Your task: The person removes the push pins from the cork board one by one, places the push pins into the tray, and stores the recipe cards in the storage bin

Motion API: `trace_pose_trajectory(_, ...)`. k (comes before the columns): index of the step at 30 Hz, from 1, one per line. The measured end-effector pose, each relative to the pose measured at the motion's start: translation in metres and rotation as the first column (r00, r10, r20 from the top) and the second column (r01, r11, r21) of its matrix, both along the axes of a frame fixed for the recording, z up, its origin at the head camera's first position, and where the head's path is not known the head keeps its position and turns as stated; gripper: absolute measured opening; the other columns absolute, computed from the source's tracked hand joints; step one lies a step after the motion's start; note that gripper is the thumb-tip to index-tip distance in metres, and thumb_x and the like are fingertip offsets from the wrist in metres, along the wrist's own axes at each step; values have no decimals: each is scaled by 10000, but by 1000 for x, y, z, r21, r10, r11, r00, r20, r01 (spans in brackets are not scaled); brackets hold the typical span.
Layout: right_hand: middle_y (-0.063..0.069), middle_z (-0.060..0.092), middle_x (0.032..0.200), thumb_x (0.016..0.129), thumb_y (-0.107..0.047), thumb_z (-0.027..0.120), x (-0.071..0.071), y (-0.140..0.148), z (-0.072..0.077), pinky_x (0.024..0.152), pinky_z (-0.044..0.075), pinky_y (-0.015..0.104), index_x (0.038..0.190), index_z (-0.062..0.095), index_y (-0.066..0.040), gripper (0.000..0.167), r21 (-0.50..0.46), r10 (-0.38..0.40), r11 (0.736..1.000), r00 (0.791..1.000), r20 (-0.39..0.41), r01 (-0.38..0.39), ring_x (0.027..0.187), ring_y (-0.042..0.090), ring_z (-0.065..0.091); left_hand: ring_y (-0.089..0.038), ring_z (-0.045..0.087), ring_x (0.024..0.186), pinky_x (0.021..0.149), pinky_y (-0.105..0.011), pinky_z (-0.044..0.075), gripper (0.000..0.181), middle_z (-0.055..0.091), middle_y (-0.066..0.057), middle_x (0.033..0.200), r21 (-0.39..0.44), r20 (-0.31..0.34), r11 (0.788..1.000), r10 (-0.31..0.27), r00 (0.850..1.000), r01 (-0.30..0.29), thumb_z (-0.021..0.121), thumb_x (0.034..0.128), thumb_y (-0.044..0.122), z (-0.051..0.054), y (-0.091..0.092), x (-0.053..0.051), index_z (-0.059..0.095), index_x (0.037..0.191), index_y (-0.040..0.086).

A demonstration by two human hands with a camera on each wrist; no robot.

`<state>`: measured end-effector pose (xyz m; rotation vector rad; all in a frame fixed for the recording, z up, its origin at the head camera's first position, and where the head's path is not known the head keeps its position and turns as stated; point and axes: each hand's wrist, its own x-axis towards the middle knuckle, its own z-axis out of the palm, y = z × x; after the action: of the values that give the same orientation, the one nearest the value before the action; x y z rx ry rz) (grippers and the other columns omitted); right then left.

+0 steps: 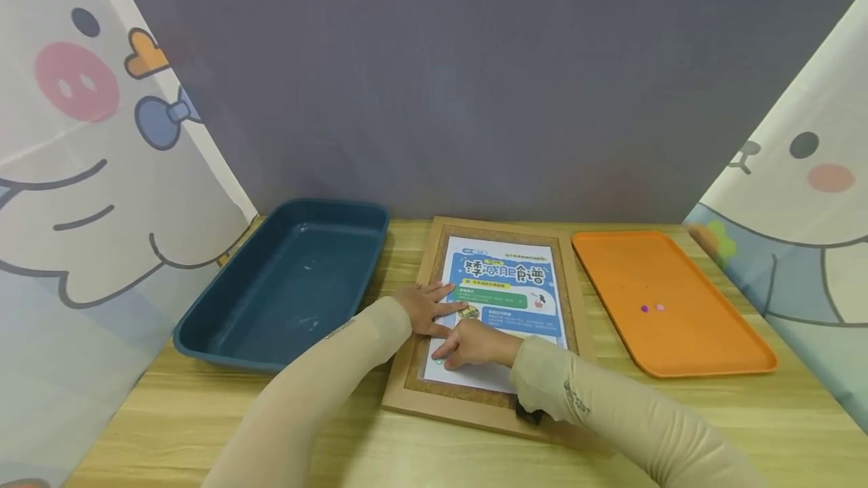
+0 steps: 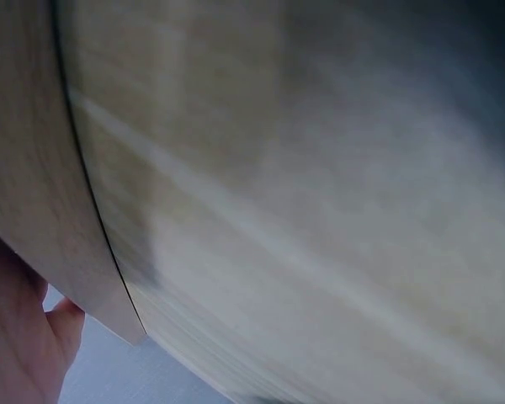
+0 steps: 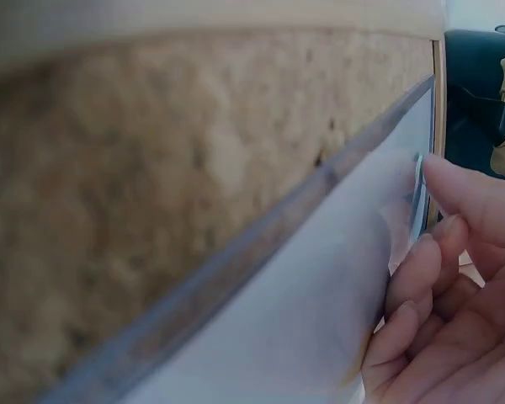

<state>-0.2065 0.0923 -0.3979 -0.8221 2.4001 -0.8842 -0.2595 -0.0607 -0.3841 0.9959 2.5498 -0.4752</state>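
A printed poster sheet [image 1: 475,375] with blue and green panels lies on a wood-framed cork board [image 1: 576,315]. My left hand [image 1: 422,309] rests spread over the board's left side, its fingertips on the sheet. My right hand [image 1: 477,343] is at the sheet's lower left corner, with its thumb and forefinger at a small green thumbtack [image 1: 439,361]. In the right wrist view the thumb [image 3: 471,194] touches the tack and the other fingers are curled. How deep the tack sits is hidden. The left wrist view shows part of the left hand [image 2: 21,337] beside the frame.
A deep dark blue tray [image 1: 298,269] stands left of the board. On the right lies an orange tray [image 1: 692,322] holding a purple tack [image 1: 644,309] and a pink tack [image 1: 661,307]. A grey wall [image 1: 434,96] rises behind the wooden table [image 1: 380,435].
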Motion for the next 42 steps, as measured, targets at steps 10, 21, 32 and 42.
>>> trace_pose_trajectory(10,50,738,854,797,-22,750,-1,-6,6,670,465,149,861,773,-12,69,7,-96,995,995,40,96,706,4,585,-133,70,1457,1155,-386,178,655,54,64,1608,21,1,1000,-3,1000,3,391,940,630,-1,-2,1,171,1523,430)
trace_pose_trajectory(21,21,739,858,776,17,752,11,-11,4,794,543,295,837,777,-49,93,69,-89,993,994,-57,93,894,202,689,-137,64,1458,1151,-368,193,676,38,65,1609,26,-3,1000,-13,1000,14,398,931,633,-5,1,1,147,1526,433)
trace_pose_trajectory(32,41,712,1038,824,30,702,5,-9,6,642,494,149,984,741,15,165,36,28,999,998,-63,-26,561,31,564,-143,49,1460,1155,-396,173,662,24,58,1610,32,-1,999,2,1000,-2,374,938,619,4,-6,-2,146,1528,425)
trace_pose_trajectory(42,37,708,1051,853,-30,699,2,-4,5,672,487,129,1082,721,-15,231,122,144,983,989,-42,-138,633,-28,585,-134,71,1457,1151,-387,192,661,43,70,1608,6,-27,1000,-19,999,19,350,930,650,-1,-4,2,147,1523,442)
